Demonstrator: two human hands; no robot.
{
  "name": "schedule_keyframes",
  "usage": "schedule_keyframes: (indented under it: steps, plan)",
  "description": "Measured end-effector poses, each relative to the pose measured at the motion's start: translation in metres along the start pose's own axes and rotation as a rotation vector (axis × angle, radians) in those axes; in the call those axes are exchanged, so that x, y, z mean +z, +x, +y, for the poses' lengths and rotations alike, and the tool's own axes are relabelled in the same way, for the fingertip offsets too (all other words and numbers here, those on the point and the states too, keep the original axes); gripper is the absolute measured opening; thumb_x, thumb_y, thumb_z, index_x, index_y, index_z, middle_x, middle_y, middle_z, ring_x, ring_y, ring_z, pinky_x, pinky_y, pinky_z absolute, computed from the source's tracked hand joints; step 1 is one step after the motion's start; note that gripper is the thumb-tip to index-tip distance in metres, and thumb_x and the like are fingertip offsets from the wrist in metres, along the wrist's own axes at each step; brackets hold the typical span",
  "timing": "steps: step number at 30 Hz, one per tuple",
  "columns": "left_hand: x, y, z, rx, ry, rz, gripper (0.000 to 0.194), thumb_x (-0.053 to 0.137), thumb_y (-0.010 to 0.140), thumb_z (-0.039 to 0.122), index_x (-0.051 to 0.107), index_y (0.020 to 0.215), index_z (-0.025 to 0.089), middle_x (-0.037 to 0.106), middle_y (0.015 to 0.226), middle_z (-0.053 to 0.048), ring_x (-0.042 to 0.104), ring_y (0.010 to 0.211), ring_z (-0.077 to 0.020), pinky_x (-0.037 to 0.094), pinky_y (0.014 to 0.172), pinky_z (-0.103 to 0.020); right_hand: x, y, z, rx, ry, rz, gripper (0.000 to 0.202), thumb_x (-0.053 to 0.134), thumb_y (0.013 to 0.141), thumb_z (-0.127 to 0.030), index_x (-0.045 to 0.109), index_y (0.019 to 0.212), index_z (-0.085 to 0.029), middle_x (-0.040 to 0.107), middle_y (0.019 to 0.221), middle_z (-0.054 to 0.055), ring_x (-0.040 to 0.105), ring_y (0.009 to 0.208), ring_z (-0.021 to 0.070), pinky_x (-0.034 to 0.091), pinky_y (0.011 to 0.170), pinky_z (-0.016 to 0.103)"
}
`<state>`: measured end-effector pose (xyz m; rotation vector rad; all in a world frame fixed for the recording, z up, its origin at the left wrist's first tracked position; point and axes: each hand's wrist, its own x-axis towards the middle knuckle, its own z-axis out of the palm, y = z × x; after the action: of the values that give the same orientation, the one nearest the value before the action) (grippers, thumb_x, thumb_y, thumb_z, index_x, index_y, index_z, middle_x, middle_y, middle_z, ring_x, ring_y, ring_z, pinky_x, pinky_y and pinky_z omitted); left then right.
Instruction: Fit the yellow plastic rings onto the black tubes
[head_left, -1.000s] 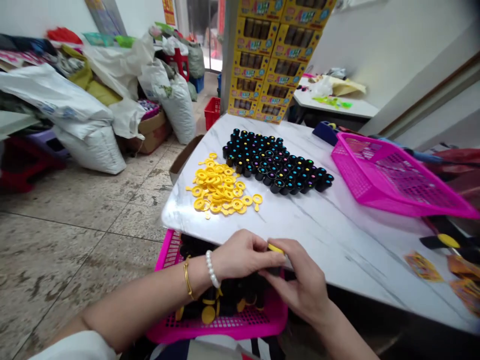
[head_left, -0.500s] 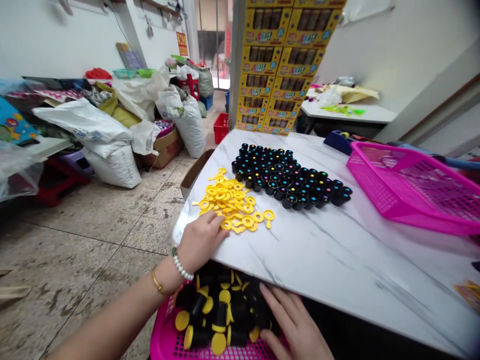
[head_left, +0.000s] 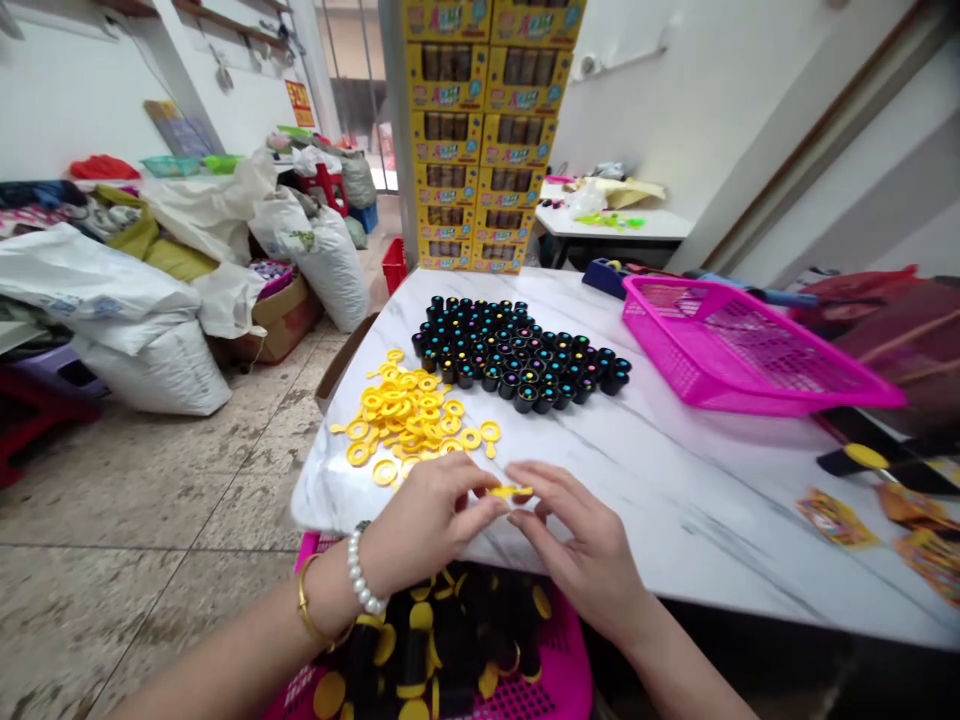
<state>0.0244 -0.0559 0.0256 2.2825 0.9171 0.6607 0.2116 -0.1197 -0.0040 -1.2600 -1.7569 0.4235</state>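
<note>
Over the front edge of the table, my left hand (head_left: pixel 427 515) pinches a small yellow plastic ring with a tab (head_left: pixel 510 491) between thumb and fingers. The fingertips of my right hand (head_left: pixel 589 545) close on the other end of that ring. Just beyond my left hand spreads a loose pile of similar yellow rings (head_left: pixel 409 405). Behind and right of the pile stand many short black cylinders (head_left: pixel 517 350) with coloured dots on top. Below my wrists, a pink basket (head_left: pixel 559 660) holds black cylinders with yellow ends (head_left: pixel 412 645), partly hidden by my arms.
A second pink basket (head_left: pixel 750 345) rests on the right of the marble-patterned table (head_left: pixel 720 490). Stacked yellow boxes (head_left: pixel 480 190) rise at the back. Orange packets (head_left: pixel 836 518) lie near the right edge. White sacks (head_left: pixel 142 330) stand on the floor to the left.
My left hand has moved right from the ring pile with a yellow ring. My right hand has risen from the lower basket to meet it. The view has shifted to the right.
</note>
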Motion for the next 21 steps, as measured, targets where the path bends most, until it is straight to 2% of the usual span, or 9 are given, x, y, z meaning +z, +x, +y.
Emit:
schedule_keyframes:
  steps: [2,3,5,7,9,11,14,17,21]
  plan:
    - [0.008,0.017,0.004,0.046,-0.013,-0.056,0.027,0.05,0.092,0.032,0.07,0.078,0.02,0.061,0.069,-0.001,0.055,0.068,-0.012,0.04,0.064,-0.023,-0.001,0.011,0.008,0.083,0.092,0.0,0.014,0.057,0.087,-0.02,0.066,0.097,-0.02,0.066,0.091,0.006,0.062,0.075,0.0154,0.052,0.065,0.027]
    - [0.011,0.026,0.003,0.043,-0.005,-0.048,0.031,0.048,0.092,0.033,0.069,0.074,0.019,0.061,0.067,-0.001,0.055,0.067,-0.0119,0.039,0.063,-0.024,-0.002,0.014,0.012,0.164,0.142,0.028,0.008,0.058,0.086,-0.023,0.065,0.088,-0.019,0.064,0.08,0.004,0.06,0.068,0.0142,0.05,0.06,0.026]
    - [0.018,0.048,-0.005,0.004,0.038,0.034,0.034,0.05,0.091,0.039,0.067,0.072,0.017,0.062,0.068,-0.002,0.055,0.067,-0.0126,0.039,0.063,-0.025,-0.006,0.017,0.024,0.366,0.258,0.106,0.013,0.06,0.085,-0.03,0.059,0.081,-0.018,0.057,0.066,0.0,0.054,0.055,0.0112,0.045,0.049,0.023]
    - [0.025,0.071,-0.017,-0.04,0.122,0.138,0.034,0.054,0.087,0.046,0.066,0.077,0.016,0.063,0.074,-0.003,0.057,0.07,-0.0147,0.041,0.066,-0.026,-0.01,0.016,0.034,0.532,0.387,0.168,0.017,0.062,0.083,-0.033,0.056,0.086,-0.017,0.052,0.061,-0.003,0.049,0.048,0.0091,0.042,0.043,0.02]
    - [0.033,0.09,-0.027,-0.062,0.238,0.205,0.037,0.059,0.081,0.052,0.064,0.088,0.015,0.062,0.083,-0.005,0.059,0.076,-0.0175,0.043,0.069,-0.028,-0.012,0.015,0.042,0.613,0.495,0.208,0.03,0.067,0.078,-0.034,0.054,0.1,-0.018,0.051,0.064,-0.005,0.05,0.047,0.0088,0.041,0.04,0.02]
    - [0.04,0.104,-0.033,-0.054,0.364,0.204,0.039,0.062,0.08,0.049,0.059,0.101,0.016,0.06,0.093,-0.006,0.06,0.078,-0.0189,0.045,0.067,-0.029,-0.012,0.014,0.044,0.641,0.55,0.222,0.041,0.071,0.074,-0.033,0.052,0.108,-0.019,0.051,0.068,-0.005,0.053,0.048,0.0095,0.043,0.04,0.02]
    - [0.049,0.114,-0.033,-0.003,0.537,0.145,0.03,0.059,0.085,0.035,0.053,0.111,0.02,0.057,0.102,-0.006,0.061,0.076,-0.0183,0.043,0.059,-0.027,-0.011,0.014,0.041,0.648,0.549,0.173,0.033,0.07,0.075,-0.035,0.056,0.099,-0.017,0.055,0.067,-0.003,0.054,0.048,0.0093,0.045,0.043,0.021]
    - [0.052,0.117,-0.031,0.051,0.638,0.105,0.018,0.052,0.088,0.026,0.054,0.105,0.021,0.056,0.102,-0.005,0.06,0.072,-0.0175,0.04,0.053,-0.025,-0.01,0.013,0.039,0.638,0.554,0.151,0.025,0.067,0.079,-0.035,0.057,0.092,-0.016,0.058,0.063,-0.002,0.054,0.046,0.0089,0.044,0.044,0.02]
    - [0.048,0.114,-0.031,0.077,0.634,0.116,0.012,0.049,0.089,0.027,0.057,0.095,0.022,0.056,0.106,-0.003,0.059,0.07,-0.0153,0.04,0.052,-0.025,-0.012,0.011,0.044,0.612,0.545,0.212,0.025,0.066,0.08,-0.038,0.057,0.091,-0.017,0.063,0.069,0.0,0.058,0.052,0.0112,0.047,0.049,0.023]
